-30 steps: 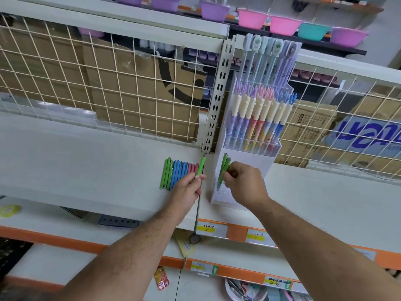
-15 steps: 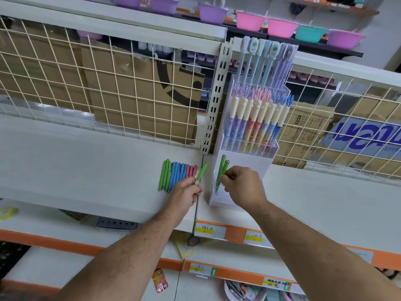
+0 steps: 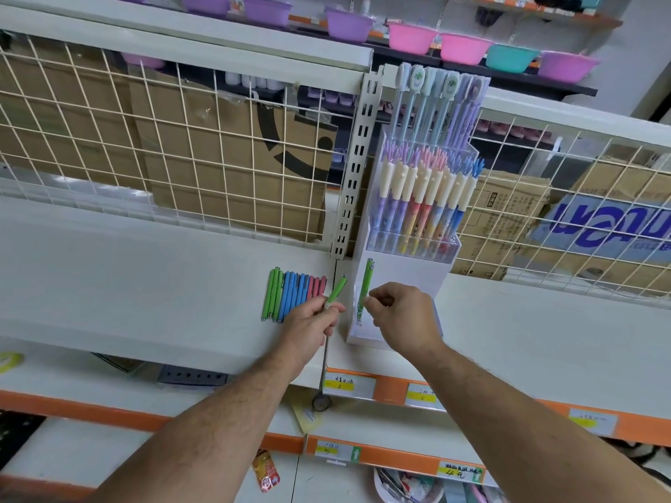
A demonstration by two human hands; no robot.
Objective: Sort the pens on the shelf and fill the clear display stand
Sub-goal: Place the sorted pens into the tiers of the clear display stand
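Our left hand (image 3: 308,321) pinches a green pen (image 3: 337,290) just right of the row of pens (image 3: 294,295) lying on the shelf (image 3: 145,285) — our right hand (image 3: 403,317) pinches a second green pen (image 3: 366,285), upright at the front of the display stand (image 3: 410,277).

The row of pens (image 3: 294,297) on the white shelf (image 3: 145,285) runs green, blue, then pink. The left pen (image 3: 337,290) and right pen (image 3: 365,288) are green. Stand pens (image 3: 421,197) show cream caps over pastel barrels. Bowls (image 3: 412,38) are purple, pink and teal; the strip (image 3: 392,388) is orange with yellow labels.
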